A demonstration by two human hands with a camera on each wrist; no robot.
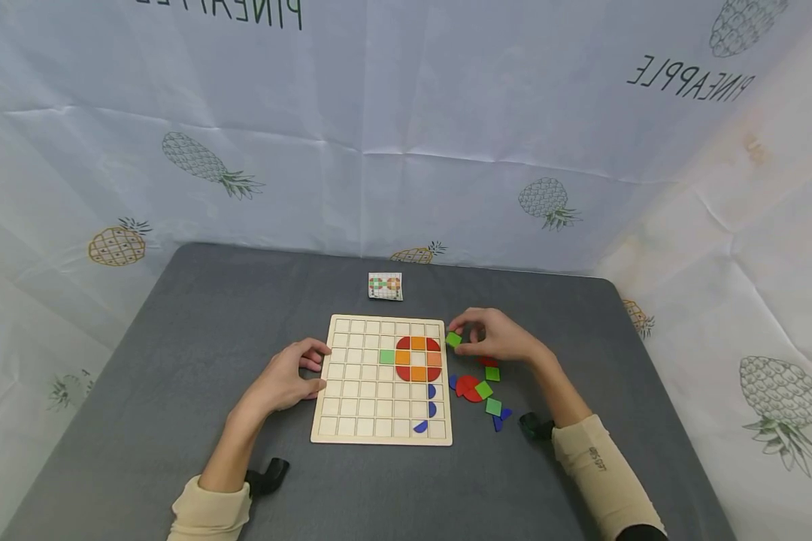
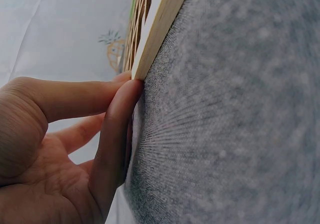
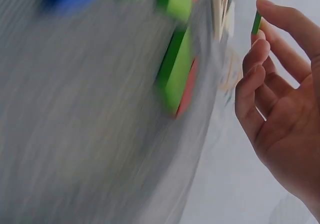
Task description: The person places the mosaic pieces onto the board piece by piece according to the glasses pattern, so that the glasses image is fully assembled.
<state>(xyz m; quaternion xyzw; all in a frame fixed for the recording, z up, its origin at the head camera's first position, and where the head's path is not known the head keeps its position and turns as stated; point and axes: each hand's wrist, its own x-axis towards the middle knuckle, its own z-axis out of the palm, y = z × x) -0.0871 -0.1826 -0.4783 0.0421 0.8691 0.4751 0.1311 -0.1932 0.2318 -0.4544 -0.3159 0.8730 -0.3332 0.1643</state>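
A green square piece (image 1: 454, 340) sits between the thumb and fingertips of the right hand (image 1: 490, 333), whose grip is pinched on it; in the head view it appears just beside the upper right edge of a wooden grid board (image 1: 341, 391). On the board, four red corner pieces (image 1: 434, 343) and four orange squares (image 1: 418, 373) form a ring around one bare cell, with a pale green square (image 1: 387, 357) touching its left side. Below the ring are three blue half-discs (image 1: 431, 409), the lowest one tilted. The left hand (image 1: 284, 376) has its grip on the board's left edge, pinching it with finger and thumb. To the right of the board, loose green squares (image 1: 492, 406), red pieces (image 1: 469, 388) and blue pieces (image 1: 498, 424) lie scattered on the grey surface (image 1: 352, 496), some overlapping. A small printed card (image 1: 385, 286) lies beyond the board's far edge. Behind the surface hangs a pale pineapple-print cloth (image 1: 406, 98).
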